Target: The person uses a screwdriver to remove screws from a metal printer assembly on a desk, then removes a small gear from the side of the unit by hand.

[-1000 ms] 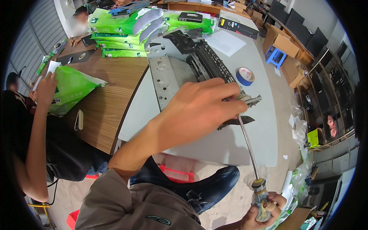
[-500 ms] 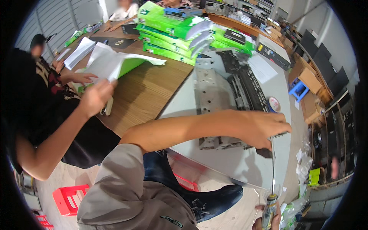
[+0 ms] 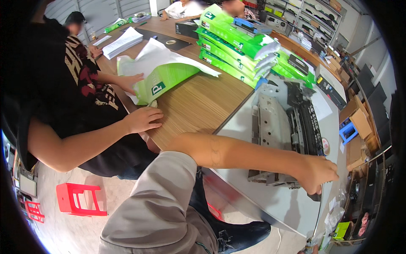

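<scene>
A partly stripped printer [image 3: 270, 118], with a grey metal plate and a black slotted side, lies on the white tabletop. My left arm reaches across its near end. The fingers of my left hand [image 3: 317, 173] are curled over the black corner there; their undersides are hidden. From below that hand, a screwdriver [image 3: 317, 222] runs down, its thin metal shaft slanting past the table edge. At the bottom rim, only a sliver of my right hand [image 3: 312, 250] shows, around the handle end, mostly cut off by the picture.
On the left, a person in a black shirt sits by a torn green paper wrapper [image 3: 169, 80] on the wooden table [image 3: 211, 99]. Green paper packs [image 3: 232, 51] are stacked behind the printer. A tape roll [image 3: 325, 146] lies beside it. A red stool [image 3: 80, 199] stands on the floor.
The view has swung left, so everything sits further right and my right hand has almost left the picture. The neighbour's raised hand has come down to the wooden table's edge.
</scene>
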`<state>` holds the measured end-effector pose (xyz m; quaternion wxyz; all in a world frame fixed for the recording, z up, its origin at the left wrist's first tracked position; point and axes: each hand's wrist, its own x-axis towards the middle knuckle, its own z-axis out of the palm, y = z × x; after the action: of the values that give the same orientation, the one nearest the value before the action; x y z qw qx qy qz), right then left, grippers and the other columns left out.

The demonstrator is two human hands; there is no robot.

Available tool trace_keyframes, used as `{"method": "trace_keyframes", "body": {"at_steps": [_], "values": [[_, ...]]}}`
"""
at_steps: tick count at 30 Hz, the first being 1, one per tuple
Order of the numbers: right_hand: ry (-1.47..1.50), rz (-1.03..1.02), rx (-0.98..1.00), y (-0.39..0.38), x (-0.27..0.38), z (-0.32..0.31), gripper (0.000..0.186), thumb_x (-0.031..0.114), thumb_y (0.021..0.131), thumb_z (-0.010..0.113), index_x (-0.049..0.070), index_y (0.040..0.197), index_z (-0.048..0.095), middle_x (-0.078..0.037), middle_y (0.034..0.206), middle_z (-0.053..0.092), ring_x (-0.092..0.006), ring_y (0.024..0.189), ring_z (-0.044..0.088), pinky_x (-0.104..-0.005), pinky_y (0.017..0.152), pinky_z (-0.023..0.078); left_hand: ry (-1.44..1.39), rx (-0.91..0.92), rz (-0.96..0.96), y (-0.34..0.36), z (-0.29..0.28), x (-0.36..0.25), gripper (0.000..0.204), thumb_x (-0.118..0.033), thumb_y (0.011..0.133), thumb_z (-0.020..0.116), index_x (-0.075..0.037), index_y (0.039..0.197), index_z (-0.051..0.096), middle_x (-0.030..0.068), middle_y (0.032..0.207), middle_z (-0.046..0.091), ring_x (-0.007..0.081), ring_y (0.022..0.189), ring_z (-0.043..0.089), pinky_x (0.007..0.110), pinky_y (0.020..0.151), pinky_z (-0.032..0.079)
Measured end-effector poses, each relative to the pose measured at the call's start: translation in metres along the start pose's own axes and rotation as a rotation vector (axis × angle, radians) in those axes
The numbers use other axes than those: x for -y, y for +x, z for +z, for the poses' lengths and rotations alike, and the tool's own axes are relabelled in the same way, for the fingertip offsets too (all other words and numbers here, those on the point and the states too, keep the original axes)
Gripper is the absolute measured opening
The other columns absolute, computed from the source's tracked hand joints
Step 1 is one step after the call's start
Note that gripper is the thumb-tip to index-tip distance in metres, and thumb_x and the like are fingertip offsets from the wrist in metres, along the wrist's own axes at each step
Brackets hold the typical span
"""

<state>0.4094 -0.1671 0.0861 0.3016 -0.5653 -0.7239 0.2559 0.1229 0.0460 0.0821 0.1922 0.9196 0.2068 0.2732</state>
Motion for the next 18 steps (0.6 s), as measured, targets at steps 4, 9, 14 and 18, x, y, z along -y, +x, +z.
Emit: {"method": "trace_keyframes", "body": {"at_steps": [4,9,14,18], "values": [[-0.713,-0.126,-0.146,-0.001,0.049,0.003,0.049,0.017,0.092,0.073,0.002,0.136,0.060,-0.021,0.108,0.071,-0.0306,0.086,0.071,-0.0389,0.073,0.055,0.037,0.017,0.026,0.006,0.006,0.005,0.069,-0.018,0.081,0.074,0.010,0.139,0.047,0.0227,0.125,0.054,0.0382,0.116,0.055,0.045,0.100,0.044],[-0.836,-0.166,-0.369,0.004,0.062,0.012,0.038,0.013,0.084,0.080,0.006,0.121,0.073,-0.022,0.100,0.072,-0.0353,0.083,0.071,-0.0433,0.077,0.056,0.098,-0.240,0.176,-0.004,0.010,0.000,0.048,-0.022,0.081,0.074,-0.002,0.123,0.063,0.0194,0.124,0.056,0.0331,0.114,0.055,0.048,0.101,0.041],[-0.192,-0.088,-0.338,-0.016,0.000,-0.006,0.055,0.008,0.089,0.076,-0.003,0.138,0.056,-0.026,0.134,0.058,-0.0320,0.119,0.060,-0.0416,0.094,0.054,0.010,-0.174,0.494,0.007,0.015,0.013,0.015,-0.024,0.086,0.070,-0.012,0.093,0.075,0.0045,0.105,0.071,0.0236,0.107,0.062,0.047,0.103,0.039],[0.352,-0.213,-0.393,-0.011,0.000,-0.003,0.052,0.020,0.096,0.069,-0.003,0.140,0.054,-0.024,0.125,0.064,-0.0303,0.108,0.066,-0.0380,0.084,0.057,0.181,-0.242,0.502,0.014,0.029,0.018,0.012,-0.032,0.079,0.069,-0.021,0.080,0.075,-0.0044,0.079,0.073,0.0204,0.083,0.069,0.041,0.084,0.047]]}}
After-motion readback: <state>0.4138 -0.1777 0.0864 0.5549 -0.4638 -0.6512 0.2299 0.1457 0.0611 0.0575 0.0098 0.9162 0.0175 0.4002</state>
